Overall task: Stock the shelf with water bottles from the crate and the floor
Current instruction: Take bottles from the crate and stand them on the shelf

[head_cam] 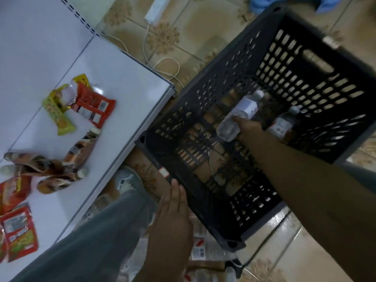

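Observation:
A dark slatted plastic crate (203,88) stands on the tiled floor to the right of a white shelf (126,94). Inside the crate my right hand (249,127) grips a clear water bottle (237,117) with a white label and cap. Another bottle (283,123), with a dark cap and a white and red label, lies deeper in the crate to the right. My left hand (173,208) hangs with straight fingers just beside the crate's near left rim; whether it touches the rim I cannot tell. It holds nothing.
On the shelf lie several snack packets (89,102) and brown drink bottles (61,165). A white power strip (156,9) and its cable lie on the floor behind the crate. My leg in grey trousers and a shoe (126,180) stand between shelf and crate. Flat packets (200,249) lie by the crate's near corner.

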### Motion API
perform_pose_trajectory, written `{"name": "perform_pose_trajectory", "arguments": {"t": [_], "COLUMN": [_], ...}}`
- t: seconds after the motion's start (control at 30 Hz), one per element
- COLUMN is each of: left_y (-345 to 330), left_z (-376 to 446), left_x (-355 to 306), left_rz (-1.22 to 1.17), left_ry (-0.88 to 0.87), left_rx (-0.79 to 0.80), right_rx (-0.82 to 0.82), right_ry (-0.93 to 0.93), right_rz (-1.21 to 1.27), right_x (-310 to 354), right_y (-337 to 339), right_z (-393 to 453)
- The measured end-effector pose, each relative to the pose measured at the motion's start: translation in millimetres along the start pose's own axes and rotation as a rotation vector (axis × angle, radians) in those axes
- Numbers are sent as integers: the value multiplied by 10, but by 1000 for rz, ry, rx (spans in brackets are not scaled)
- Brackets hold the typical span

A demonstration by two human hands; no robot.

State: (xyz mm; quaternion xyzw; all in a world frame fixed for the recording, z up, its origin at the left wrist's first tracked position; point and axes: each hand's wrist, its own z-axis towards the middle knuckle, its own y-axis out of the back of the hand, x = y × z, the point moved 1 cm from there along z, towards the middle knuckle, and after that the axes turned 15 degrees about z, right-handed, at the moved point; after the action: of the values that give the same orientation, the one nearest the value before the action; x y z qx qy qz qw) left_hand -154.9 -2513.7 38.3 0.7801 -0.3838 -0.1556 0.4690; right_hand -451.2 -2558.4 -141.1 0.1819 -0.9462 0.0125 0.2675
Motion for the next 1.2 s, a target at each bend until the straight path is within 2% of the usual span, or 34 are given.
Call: {"name": "perform_pose_trajectory", "arguments": {"t": [0.07,0.17,0.2,0.33,0.47,0.57,0.8,1.0,1.2], "left_y": [182,366,439,998,1701,2023,2306,2165,1970], "left_z": [9,35,45,-102,-626,-1243,-2630,-3586,-4389], "left_x": [-21,3,8,57,211,441,1180,1772,2117], "left_rz": [-3,-268,-385,-838,-1027,-1035,-1156,-1263,-1322], "left_ry": [-19,37,61,163,170,238,446,543,625], "left_rx": [93,208,197,-29,-309,-460,-817,-1012,-1230], "right_rx": [35,177,229,428,524,631,994,1304,1462], "right_ry": [82,257,293,453,681,840,913,1003,1012], "right_rz": [-23,-130,-185,-264,-302,-285,-263,-435,-492], "right_x": [104,257,292,475,570,564,209,-287,-849], "right_y": [-8,2,21,52,45,-14,-352,-685,-930], "right_z": [-247,-789,-1006,-2086,-3472,-4343,-5971,-7000,-7788]}}
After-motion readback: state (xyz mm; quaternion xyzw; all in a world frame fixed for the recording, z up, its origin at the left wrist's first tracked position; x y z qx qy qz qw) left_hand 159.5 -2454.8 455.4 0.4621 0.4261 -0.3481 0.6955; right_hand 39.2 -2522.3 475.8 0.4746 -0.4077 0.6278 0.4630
